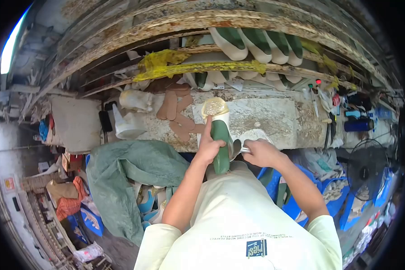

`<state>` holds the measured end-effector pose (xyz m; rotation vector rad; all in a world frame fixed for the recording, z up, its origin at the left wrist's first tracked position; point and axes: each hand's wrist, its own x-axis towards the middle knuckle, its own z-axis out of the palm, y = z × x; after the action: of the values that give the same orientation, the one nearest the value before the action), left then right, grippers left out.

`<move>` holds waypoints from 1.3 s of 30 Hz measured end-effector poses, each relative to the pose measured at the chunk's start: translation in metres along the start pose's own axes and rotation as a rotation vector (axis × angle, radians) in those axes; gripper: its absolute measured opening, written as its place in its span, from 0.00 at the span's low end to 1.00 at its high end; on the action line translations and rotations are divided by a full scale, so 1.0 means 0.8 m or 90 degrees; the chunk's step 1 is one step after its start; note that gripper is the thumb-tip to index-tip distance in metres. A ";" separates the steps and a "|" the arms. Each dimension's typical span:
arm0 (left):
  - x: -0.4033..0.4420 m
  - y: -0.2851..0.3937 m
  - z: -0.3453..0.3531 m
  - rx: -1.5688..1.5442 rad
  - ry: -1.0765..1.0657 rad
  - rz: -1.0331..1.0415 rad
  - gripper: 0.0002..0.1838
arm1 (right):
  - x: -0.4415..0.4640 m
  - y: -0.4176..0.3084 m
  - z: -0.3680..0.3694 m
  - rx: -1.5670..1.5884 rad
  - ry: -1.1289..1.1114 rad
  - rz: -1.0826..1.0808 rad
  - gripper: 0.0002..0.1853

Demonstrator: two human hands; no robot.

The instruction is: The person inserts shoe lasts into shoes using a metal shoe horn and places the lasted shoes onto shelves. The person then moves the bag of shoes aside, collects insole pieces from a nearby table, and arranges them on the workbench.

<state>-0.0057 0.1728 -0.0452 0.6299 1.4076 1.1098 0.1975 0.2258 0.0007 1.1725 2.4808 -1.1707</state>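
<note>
In the head view my left hand [208, 146] is wrapped round a green shoe last [220, 131] with a cream shoe upper [226, 118] over it. The toe points away from me, and its yellowish underside faces up. My right hand [260, 152] grips a shiny metal tool [237, 145] with a rounded head, close against the right side of the last. The tool's exact kind is hard to make out. Brown insoles [170, 105] lie in an overlapping pile on the bench, left of the shoe.
Above the bench [274, 112], wooden racks hold several green lasts with cream uppers [258, 45]. A white plastic jug [127, 123] stands at left. A green cloth [135, 175] drapes below. To the right are a black fan [366, 173], blue bins [301, 189] and small tools.
</note>
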 end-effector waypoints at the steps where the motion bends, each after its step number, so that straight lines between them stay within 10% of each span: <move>1: 0.007 0.002 0.002 0.005 -0.010 -0.001 0.57 | 0.001 0.003 -0.001 0.005 0.007 0.008 0.15; 3: 0.026 0.004 0.002 -0.061 -0.031 -0.184 0.55 | 0.002 0.010 0.000 0.051 -0.113 0.014 0.16; 12: 0.167 -0.118 0.004 -0.266 -0.054 -0.543 0.33 | -0.021 0.043 0.147 0.393 0.169 0.153 0.18; 17: 0.159 -0.168 0.085 0.281 0.258 -0.332 0.38 | -0.022 0.084 0.247 0.407 0.256 0.248 0.20; 25: 0.176 -0.161 0.152 0.624 0.293 -0.337 0.51 | -0.016 0.090 0.165 0.417 0.111 0.460 0.17; 39: 0.168 -0.206 0.135 0.635 0.332 -0.059 0.51 | 0.015 0.133 0.160 0.379 -0.152 0.219 0.19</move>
<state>0.1118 0.2520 -0.2371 0.9836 2.4396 0.4321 0.2423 0.1832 -0.1545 1.4101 1.7081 -1.8664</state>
